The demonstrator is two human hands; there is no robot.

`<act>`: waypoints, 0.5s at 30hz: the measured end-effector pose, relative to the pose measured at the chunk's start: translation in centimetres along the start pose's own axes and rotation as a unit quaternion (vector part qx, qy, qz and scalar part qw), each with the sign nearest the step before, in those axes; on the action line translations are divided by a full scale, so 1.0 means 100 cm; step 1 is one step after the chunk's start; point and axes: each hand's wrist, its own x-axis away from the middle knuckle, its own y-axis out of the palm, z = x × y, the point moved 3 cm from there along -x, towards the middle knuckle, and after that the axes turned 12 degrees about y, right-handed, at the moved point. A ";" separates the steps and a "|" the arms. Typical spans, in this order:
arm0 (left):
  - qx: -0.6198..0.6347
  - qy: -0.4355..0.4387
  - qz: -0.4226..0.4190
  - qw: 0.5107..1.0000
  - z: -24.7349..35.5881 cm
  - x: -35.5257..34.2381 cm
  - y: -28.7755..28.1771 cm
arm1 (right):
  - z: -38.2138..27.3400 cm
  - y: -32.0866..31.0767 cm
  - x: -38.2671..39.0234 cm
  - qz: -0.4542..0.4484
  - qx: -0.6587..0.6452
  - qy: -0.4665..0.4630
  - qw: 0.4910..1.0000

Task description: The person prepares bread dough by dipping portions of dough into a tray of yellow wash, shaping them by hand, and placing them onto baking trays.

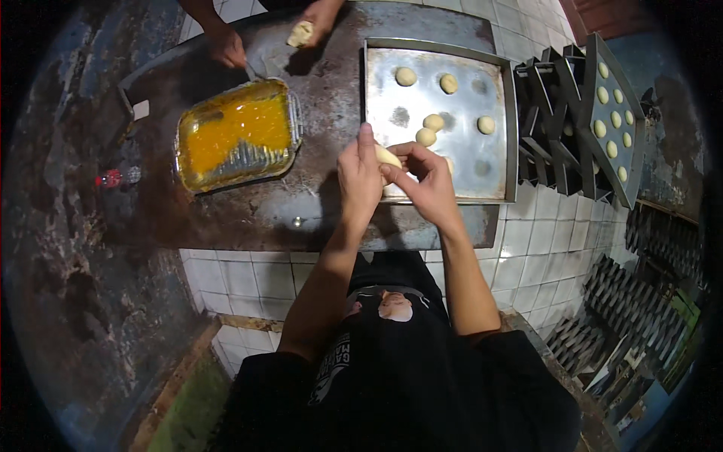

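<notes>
Because it was presumably soft, the dough piece (388,157) was held between both hands, the left hand (360,177) partly curled against it with one digit straight, the right hand (429,179) pinching it with bent fingers. Beyond the hands, dough balls (486,125) lay on the metal tray (482,68), mostly spaced apart, seemingly against sticking; left of the left hand, a dish (252,160) of orange mixture (226,135) stood on the worktop (327,98), apparently for easy reach.
</notes>
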 end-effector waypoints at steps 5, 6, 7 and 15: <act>0.071 0.097 0.089 0.989 0.035 -0.003 -0.055 | -0.012 0.091 -0.007 0.107 -0.097 -0.026 0.989; 0.086 0.112 0.099 0.985 0.040 -0.003 -0.068 | -0.018 0.109 -0.010 0.125 -0.115 -0.046 0.984; 0.122 0.061 0.113 0.984 0.050 0.001 -0.082 | -0.023 0.119 -0.014 0.122 -0.113 -0.048 0.985; 0.266 0.074 -0.008 0.961 0.065 0.003 -0.203 | -0.056 0.194 -0.022 0.061 -0.058 -0.028 0.996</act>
